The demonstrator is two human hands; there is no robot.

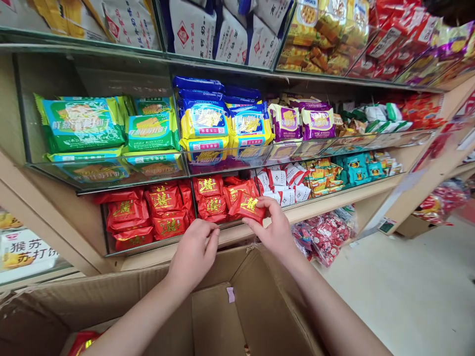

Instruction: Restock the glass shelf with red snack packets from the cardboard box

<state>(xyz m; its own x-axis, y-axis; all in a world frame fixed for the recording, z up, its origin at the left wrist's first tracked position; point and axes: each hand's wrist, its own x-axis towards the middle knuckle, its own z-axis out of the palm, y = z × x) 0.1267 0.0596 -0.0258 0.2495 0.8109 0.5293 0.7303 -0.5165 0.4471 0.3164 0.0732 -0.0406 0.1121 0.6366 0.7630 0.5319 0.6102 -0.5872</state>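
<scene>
Between the thumb and fingers of my right hand is a small red packet with gold characters. It is held at the front of the lowest shelf bin, against similar red packets stacked there. My left hand is closed, fingers curled in, just in front of the same bin and above the far edge of a cardboard box; nothing shows in it. More red packets fill the bin section to the left. Part of a red packet shows inside the box, partly behind my left forearm.
Glass-fronted shelves above hold green biscuit packs, blue-and-yellow packs and purple packs. White packets lie right of the red ones. Bagged red goods sit low at the right, beside the pale floor.
</scene>
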